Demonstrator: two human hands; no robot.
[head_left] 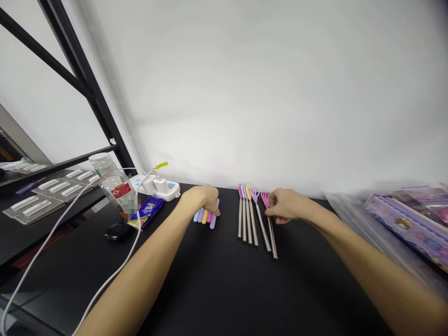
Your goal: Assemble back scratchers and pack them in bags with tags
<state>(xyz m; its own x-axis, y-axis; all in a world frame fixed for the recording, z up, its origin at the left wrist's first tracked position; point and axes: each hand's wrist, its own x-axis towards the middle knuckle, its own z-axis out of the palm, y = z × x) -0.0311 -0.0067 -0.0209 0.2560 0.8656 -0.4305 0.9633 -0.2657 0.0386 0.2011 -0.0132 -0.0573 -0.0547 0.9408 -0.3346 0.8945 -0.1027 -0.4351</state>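
Several back scratchers with steel rods (240, 219) and coloured claw heads lie side by side on the black table (217, 289), claws toward the wall. My right hand (285, 205) pinches the rightmost one, the pink-headed back scratcher (271, 233), just below its claw. My left hand (206, 198) is closed over a row of pastel sticks to the left. Its fingers are at the purple stick (213, 220) on the right end of that row. Blue, yellow (204, 218) and pink sticks show beneath the hand, their far ends hidden.
At the left stand a clear bottle (117, 186), a white power strip (170, 189), a purple packet (150, 210) and a black mouse (118, 231). A white cable (122, 261) crosses the table's left side. Lilac boxes (402, 228) and clear plastic wrap (364, 224) lie at right.
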